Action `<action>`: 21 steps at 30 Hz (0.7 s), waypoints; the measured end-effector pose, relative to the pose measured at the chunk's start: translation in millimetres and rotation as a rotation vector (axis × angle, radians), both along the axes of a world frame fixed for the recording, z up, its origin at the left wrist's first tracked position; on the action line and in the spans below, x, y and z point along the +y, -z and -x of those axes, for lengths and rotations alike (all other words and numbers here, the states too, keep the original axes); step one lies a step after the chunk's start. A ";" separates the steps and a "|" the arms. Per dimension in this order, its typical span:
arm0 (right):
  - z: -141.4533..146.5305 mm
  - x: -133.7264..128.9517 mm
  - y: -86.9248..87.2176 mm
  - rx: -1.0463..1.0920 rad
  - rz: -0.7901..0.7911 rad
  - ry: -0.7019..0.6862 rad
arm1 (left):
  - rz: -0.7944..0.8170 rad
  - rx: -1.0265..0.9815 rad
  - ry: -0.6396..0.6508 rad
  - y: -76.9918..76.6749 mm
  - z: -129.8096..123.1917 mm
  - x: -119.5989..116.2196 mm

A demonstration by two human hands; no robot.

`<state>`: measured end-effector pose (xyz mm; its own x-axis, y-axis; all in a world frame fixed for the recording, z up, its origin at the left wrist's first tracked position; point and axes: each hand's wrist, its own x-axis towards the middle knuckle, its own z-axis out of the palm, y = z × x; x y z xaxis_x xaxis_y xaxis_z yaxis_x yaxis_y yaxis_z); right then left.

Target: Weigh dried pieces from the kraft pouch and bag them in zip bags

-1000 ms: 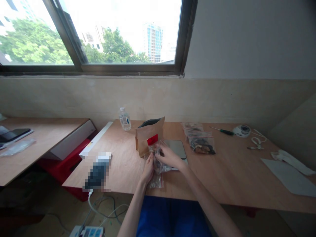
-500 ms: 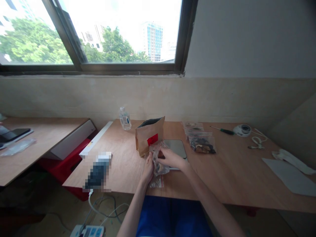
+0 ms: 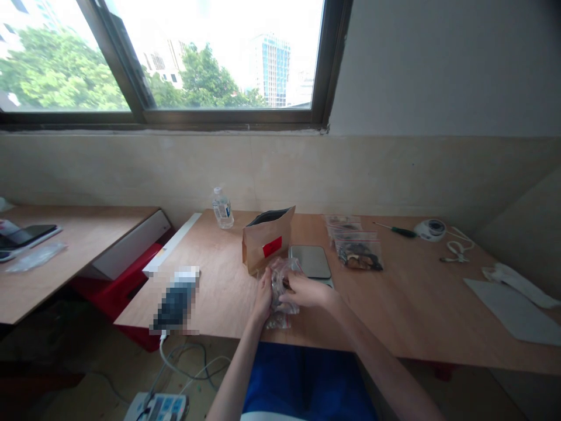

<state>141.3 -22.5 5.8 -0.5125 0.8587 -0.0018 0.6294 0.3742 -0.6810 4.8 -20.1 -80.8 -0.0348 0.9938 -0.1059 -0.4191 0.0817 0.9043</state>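
Observation:
My left hand is closed on the left side of a clear plastic zip bag. From the right, my right hand reaches to the bag's mouth, its fingers bent around something dark and small that I cannot make out. Just behind them stands an open brown paper pouch with a red label. A flat kitchen scale lies to the right of the pouch, partly hidden by my right hand. Under the held bag, another small clear bag lies near the table's front edge.
Filled zip bags lie right of the scale. Farther right are a screwdriver, a white dome camera with its cable, and a white sheet. A water bottle stands at the back; a blurred phone lies left.
My right hand's fingers have shifted slightly at the bag's mouth, and the bag has changed shape a little. The view has tilted slightly; the pouch and scale stay in place.

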 end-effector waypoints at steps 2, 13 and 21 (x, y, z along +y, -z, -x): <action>1.9 -1.9 0.7 0.025 0.022 0.006 | 0.003 -0.028 -0.022 0.2 -0.2 0.7; 0.7 -3.5 7.5 0.282 0.196 0.029 | 0.004 -0.011 -0.068 4.2 2.1 2.5; 2.0 -4.8 5.3 0.408 0.372 0.069 | 0.039 -0.070 -0.097 10.4 2.8 6.2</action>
<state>139.3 -27.3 0.5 -0.4775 0.8698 -0.1241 0.3011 0.0293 -0.9531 2.0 -13.9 -91.2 -0.1219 0.9811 -0.1499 -0.4891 0.0720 0.8692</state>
